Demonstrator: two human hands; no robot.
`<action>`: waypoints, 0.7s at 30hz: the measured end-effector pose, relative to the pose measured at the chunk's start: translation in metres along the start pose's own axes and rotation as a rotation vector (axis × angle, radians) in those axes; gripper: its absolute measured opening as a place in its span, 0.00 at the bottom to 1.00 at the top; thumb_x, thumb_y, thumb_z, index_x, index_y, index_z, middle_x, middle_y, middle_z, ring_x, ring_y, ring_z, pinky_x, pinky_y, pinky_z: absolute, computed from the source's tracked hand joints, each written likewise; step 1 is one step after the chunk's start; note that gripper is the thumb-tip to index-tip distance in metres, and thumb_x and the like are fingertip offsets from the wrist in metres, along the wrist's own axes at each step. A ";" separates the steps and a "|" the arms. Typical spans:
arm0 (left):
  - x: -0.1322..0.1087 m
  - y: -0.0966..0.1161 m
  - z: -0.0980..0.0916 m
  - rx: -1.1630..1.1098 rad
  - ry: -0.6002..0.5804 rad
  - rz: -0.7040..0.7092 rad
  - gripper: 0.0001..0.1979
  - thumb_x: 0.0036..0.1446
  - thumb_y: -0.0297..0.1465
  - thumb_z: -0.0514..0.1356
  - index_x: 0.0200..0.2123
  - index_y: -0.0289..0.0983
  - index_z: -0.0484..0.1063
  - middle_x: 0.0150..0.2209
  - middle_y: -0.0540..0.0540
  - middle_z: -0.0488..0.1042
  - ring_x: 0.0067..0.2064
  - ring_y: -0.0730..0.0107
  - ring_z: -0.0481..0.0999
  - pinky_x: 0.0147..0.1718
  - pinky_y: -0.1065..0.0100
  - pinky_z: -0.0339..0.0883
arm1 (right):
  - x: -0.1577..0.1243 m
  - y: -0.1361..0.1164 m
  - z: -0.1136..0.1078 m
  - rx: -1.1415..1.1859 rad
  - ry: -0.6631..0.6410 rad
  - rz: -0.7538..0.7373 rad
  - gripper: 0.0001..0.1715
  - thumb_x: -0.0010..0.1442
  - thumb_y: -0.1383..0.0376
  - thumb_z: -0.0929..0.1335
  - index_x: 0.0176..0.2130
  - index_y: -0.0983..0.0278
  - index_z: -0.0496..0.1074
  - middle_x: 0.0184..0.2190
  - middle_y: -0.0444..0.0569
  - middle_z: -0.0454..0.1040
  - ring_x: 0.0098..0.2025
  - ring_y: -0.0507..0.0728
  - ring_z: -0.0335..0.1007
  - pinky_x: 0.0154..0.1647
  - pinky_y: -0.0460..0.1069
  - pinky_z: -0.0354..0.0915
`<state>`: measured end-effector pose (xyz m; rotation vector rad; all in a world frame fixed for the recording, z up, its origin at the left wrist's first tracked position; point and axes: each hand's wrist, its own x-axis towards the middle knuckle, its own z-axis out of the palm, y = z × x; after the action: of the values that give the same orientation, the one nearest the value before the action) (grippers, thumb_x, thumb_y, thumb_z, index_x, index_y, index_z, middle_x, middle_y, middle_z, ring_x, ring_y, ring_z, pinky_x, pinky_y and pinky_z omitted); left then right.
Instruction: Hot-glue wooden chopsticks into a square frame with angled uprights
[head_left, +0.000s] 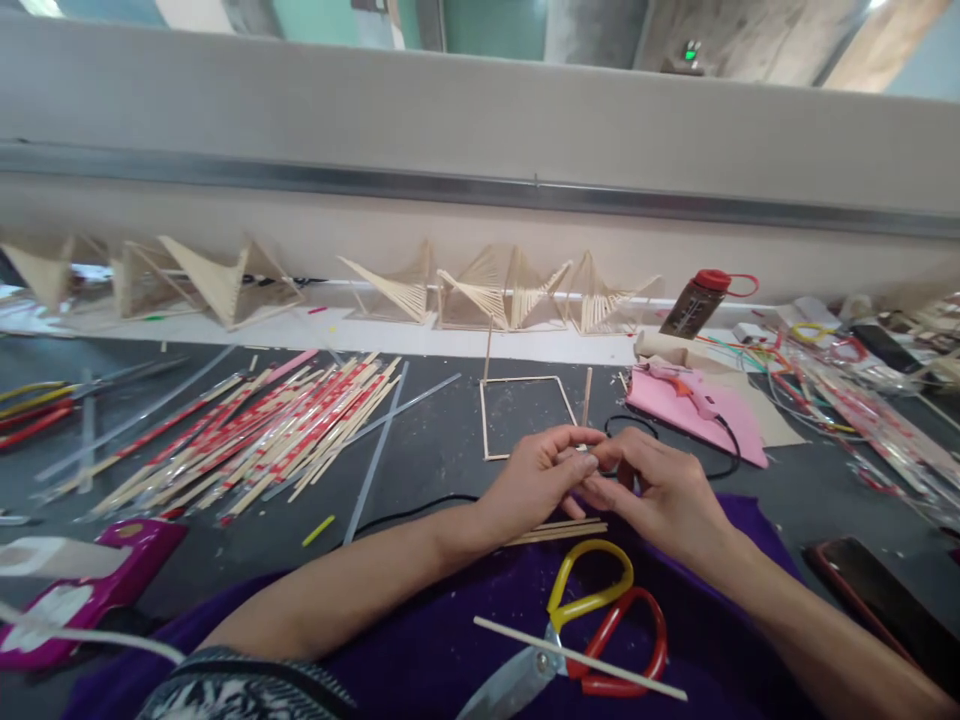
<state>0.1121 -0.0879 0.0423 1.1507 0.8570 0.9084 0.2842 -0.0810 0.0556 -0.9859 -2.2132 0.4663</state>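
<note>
My left hand (536, 475) and my right hand (660, 480) meet fingertip to fingertip at the near right corner of a square frame of thin wooden sticks (484, 420). Both are closed in a pinch; whatever lies between the fingers is too small or hidden. One stick (489, 350) rises from the frame's far left corner, and another stick (587, 397) stands up just beyond my fingers. Below my left hand lie a few cut sticks (562, 532). Nearer to me, scissors with one yellow and one red handle (555, 650) rest on purple cloth, a loose stick (517, 637) across them.
Bundles of wooden sticks in red-marked wrappers (255, 440) spread on the left. Several twisted stick models (397, 290) line the back ledge. A pink glue gun (694, 392), its black cord, and a bottle (694, 305) stand right. A phone (877, 600) lies near my right forearm.
</note>
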 end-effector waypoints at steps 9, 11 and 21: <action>0.005 -0.012 -0.002 -0.057 -0.086 -0.038 0.24 0.60 0.37 0.55 0.58 0.34 0.63 0.34 0.41 0.77 0.35 0.65 0.79 0.25 0.72 0.72 | -0.005 0.020 0.005 -0.121 0.042 -0.203 0.09 0.63 0.68 0.63 0.37 0.62 0.74 0.36 0.50 0.75 0.35 0.51 0.73 0.33 0.46 0.68; 0.004 -0.013 0.000 -0.071 -0.101 -0.031 0.25 0.60 0.37 0.55 0.59 0.35 0.62 0.34 0.40 0.76 0.35 0.65 0.79 0.25 0.71 0.72 | -0.006 0.024 0.005 -0.163 0.067 -0.265 0.08 0.62 0.69 0.64 0.39 0.62 0.73 0.36 0.50 0.75 0.35 0.52 0.73 0.33 0.46 0.69; 0.004 -0.018 0.003 -0.149 -0.109 -0.040 0.28 0.61 0.38 0.54 0.63 0.35 0.57 0.40 0.37 0.73 0.38 0.65 0.77 0.29 0.68 0.73 | -0.002 0.040 0.003 -0.431 0.020 -0.554 0.09 0.58 0.70 0.68 0.41 0.61 0.71 0.35 0.49 0.77 0.36 0.57 0.74 0.36 0.51 0.67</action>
<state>0.1192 -0.0879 0.0245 1.0409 0.7099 0.8543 0.3038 -0.0568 0.0302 -0.5229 -2.4885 -0.2794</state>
